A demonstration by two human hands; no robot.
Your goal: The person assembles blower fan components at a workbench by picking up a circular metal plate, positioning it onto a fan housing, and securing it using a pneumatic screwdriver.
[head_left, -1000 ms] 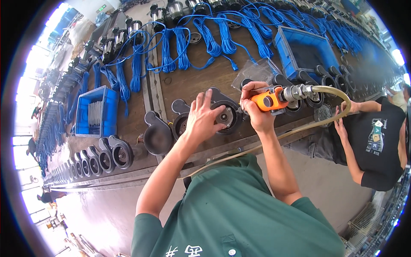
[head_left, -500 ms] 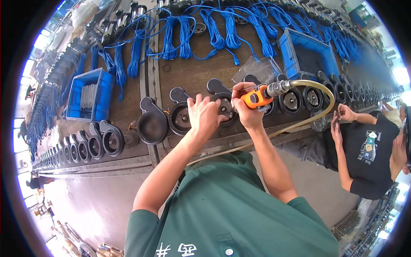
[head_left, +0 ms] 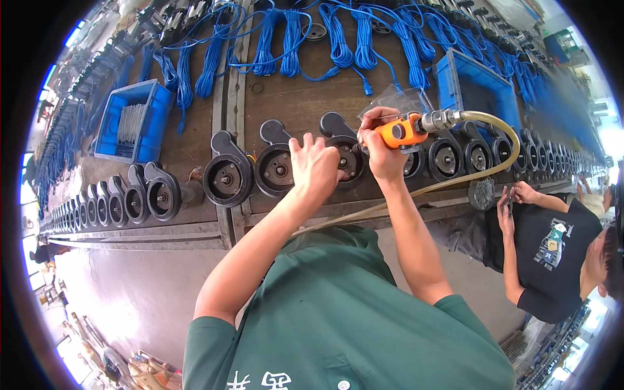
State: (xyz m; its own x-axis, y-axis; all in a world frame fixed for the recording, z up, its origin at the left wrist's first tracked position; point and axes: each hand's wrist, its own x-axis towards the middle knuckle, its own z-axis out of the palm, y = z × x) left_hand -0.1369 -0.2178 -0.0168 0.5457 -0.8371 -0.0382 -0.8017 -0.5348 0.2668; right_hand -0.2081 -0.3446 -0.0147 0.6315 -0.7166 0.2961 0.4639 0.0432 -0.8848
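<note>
An orange air-powered tool (head_left: 401, 132) is gripped in my right hand (head_left: 386, 155), fingers wrapped around its body. Its metal fitting leads to a pale yellow hose (head_left: 504, 153). The tool's tip points left toward a black round pump housing (head_left: 335, 122) with a metal centre; whether it touches is hidden by my hands. My left hand (head_left: 314, 168) lies on that housing's left side, fingers bent over its rim and thumb at the inner face. Just left of it stands another black housing (head_left: 273, 132) with a metal plate inside.
More housings stand in a row along the bench edge, including one at left (head_left: 224, 140). Blue bins, one with thin rods (head_left: 149, 140), one at right (head_left: 478, 65), sit behind. Bundled blue cables (head_left: 335, 39) lie across the back. A co-worker (head_left: 559, 247) handles something at right.
The view has shifted slightly, so the bench sits a little differently in the picture. Both my hands keep their places at the same housing, with the orange tool still in my right hand.
</note>
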